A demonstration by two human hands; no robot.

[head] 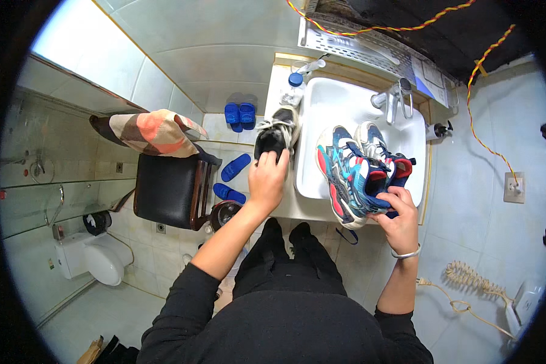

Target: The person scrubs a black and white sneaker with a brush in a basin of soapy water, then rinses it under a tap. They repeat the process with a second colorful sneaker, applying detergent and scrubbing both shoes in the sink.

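Observation:
My left hand [268, 179] grips the heel opening of a black and off-white sneaker [275, 132], which lies on the counter along the sink's left side. A second sneaker of that kind may lie under or beside it; I cannot tell. My right hand [396, 214] pinches the heel collar of a blue, white and red sneaker [350, 177] at the front rim of the white sink [305, 145]. Behind it, a matching sneaker [376, 141] rests inside the basin. My fingers hide part of both heels.
A chrome faucet [393, 100] stands at the basin's back, with a pump bottle [438, 130] to its right. A blue-capped plastic bottle [293, 88] is on the counter. To the left are a black-seated chair [167, 191], blue slippers [235, 167] and a toilet [102, 259]. A twisted cord [471, 91] hangs at right.

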